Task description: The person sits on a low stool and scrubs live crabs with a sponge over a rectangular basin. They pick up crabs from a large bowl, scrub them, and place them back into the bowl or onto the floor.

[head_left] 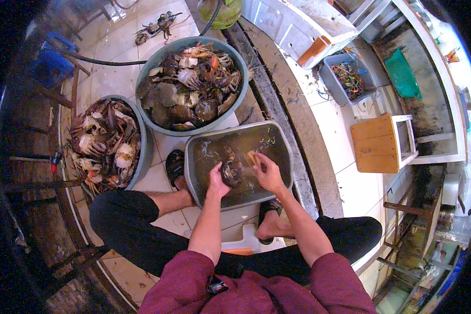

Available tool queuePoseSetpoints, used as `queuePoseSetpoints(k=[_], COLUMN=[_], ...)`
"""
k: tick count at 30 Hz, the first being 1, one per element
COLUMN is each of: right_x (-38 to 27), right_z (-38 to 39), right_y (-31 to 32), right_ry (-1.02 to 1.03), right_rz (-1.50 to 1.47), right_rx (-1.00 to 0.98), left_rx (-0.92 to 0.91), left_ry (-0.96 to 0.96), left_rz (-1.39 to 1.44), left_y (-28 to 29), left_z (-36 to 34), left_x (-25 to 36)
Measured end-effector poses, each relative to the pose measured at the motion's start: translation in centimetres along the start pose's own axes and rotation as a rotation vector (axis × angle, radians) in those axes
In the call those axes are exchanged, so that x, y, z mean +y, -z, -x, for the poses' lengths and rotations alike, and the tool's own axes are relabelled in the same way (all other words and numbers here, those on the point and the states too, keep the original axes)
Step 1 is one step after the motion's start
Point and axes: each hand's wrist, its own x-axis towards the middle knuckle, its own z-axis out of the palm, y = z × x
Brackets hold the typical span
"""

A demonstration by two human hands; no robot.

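Observation:
Between my knees a grey rectangular basin [191, 183] holds murky brown water. Over the water, my left hand [217, 180] grips a dark crab [232, 172] by its side. My right hand [268, 174] is closed on a small tan piece [253, 157] that looks like a scrub brush, just right of the crab. Its underside is hidden by the fingers. Pale bits of crab legs [208, 149] float in the basin. Beyond it stands a round tub [142, 112] heaped with crabs and water; another round tub [141, 170] full of crabs stands at the left.
A black hose [110, 62] runs to the far tub. Loose crabs [159, 26] lie on the tiles at the back. A dark drain groove [277, 99] passes right of the basin. Farther right are a foam box [298, 31], a grey crate [350, 78] and a wooden stool [377, 144].

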Motion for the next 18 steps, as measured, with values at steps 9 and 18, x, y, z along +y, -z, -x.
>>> queuePoseSetpoints(k=[9, 18], right_x=[7.4, -5.3], right_z=[1.4, 1.0], right_y=[-0.2, -2.4], right_ry=[-0.257, 0.352], right_rz=[0.398, 0.040], right_rx=[0.019, -0.030], left_rx=[0.039, 0.223], left_ry=[-0.195, -0.408], left_rz=[0.092, 0.075], left_y=[-6.5, -5.1], left_z=[0.7, -0.2], left_x=[2.0, 3.0])
